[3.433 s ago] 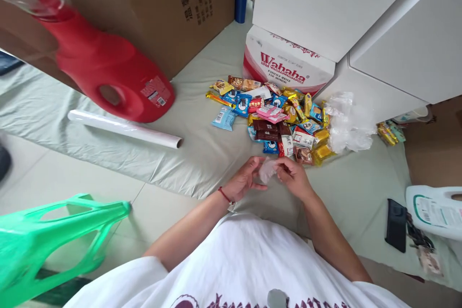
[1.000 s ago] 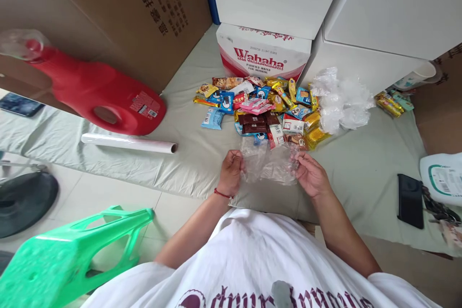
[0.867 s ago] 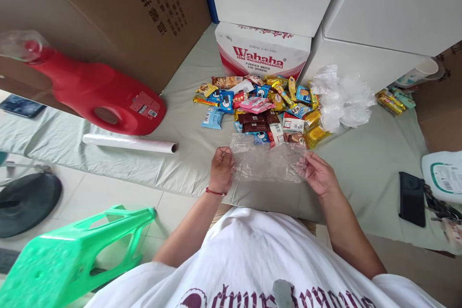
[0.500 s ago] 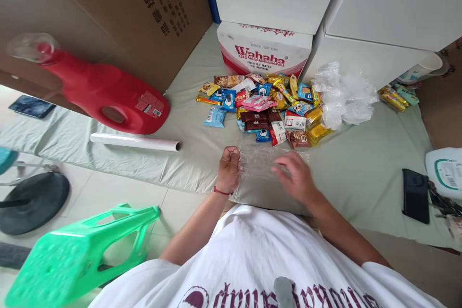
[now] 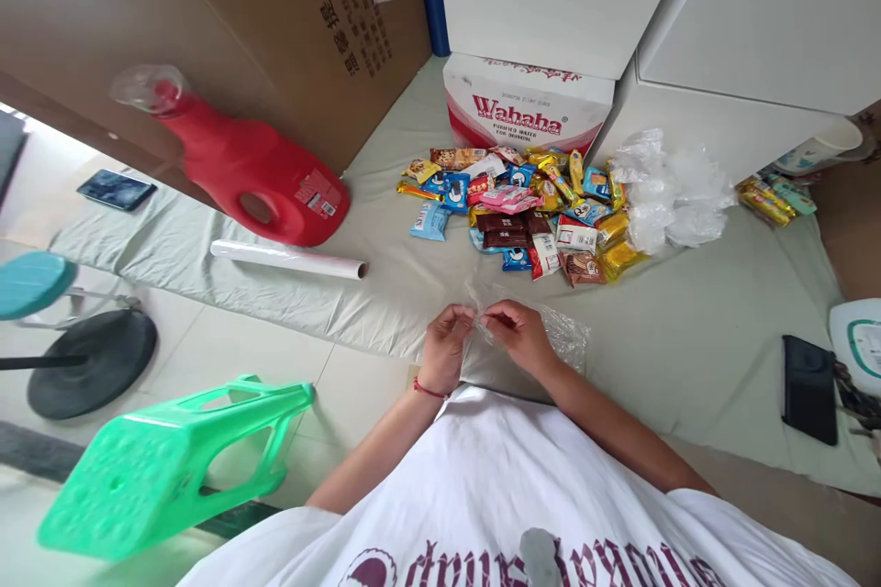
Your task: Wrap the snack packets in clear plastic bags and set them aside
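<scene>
A crinkled sheet of clear plastic film [image 5: 565, 337] lies low over the cloth near my body, trailing off to the right. My left hand [image 5: 446, 339], with a red string bracelet at its wrist, pinches one edge of it. Close beside, my right hand [image 5: 518, 330] pinches the same edge, and the fingertips of both hands nearly meet. Whether the film is a bag or a flat sheet I cannot tell. Just beyond the hands is a pile of wrapped snacks [image 5: 506, 234], with bunched clear plastic bundles [image 5: 671, 188] at its right.
A Wahaha carton [image 5: 527, 105] stands behind the snacks. To the left are a red detergent bottle [image 5: 268, 179] and a white roll [image 5: 289, 260]. A black phone [image 5: 810, 390] lies at the right. On the floor, a green plastic stool [image 5: 172, 468] is tipped over.
My right hand has come left to meet my left hand at the film's edge. The film, stretched between the hands before, now hangs to the right. The view has shifted slightly.
</scene>
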`<action>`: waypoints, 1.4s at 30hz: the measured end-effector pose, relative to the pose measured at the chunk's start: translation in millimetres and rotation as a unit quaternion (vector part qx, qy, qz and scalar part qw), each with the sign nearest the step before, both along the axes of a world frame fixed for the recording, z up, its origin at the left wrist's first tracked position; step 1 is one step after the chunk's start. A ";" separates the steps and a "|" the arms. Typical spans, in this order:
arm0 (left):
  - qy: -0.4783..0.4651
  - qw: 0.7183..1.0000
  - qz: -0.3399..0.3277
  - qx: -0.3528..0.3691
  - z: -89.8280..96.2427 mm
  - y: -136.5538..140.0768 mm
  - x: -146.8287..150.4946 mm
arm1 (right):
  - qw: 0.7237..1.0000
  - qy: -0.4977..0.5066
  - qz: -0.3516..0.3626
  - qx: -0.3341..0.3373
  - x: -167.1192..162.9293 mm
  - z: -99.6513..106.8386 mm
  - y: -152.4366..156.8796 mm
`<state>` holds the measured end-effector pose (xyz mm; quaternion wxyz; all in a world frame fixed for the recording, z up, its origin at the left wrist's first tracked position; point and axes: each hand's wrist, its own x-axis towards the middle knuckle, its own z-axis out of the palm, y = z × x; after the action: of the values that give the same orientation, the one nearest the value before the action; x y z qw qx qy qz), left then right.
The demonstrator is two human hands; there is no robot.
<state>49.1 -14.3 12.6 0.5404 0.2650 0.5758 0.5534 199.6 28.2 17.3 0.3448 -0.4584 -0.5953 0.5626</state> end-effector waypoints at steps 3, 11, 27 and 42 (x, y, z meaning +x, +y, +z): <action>-0.163 0.986 0.019 0.001 4.3 0.3 -4.9 | 0.984 0.121 -0.069 -0.111 13.9 9.6 4.0; -0.088 0.991 0.101 -0.030 -12.6 24.6 -29.7 | 0.940 0.138 -0.281 -0.137 88.1 12.1 20.1; 0.022 0.977 0.205 -0.059 -42.8 -13.0 -40.5 | 0.936 -0.215 0.030 0.276 69.9 30.8 141.1; 0.050 0.962 0.265 -0.050 -39.0 -16.8 -40.2 | 0.983 0.018 -0.100 -0.155 115.8 -20.4 45.2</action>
<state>8.9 -31.1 -26.4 0.3574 0.1024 0.6787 0.6333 315.4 73.4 -3.1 0.3346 -0.5534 -0.4462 0.6186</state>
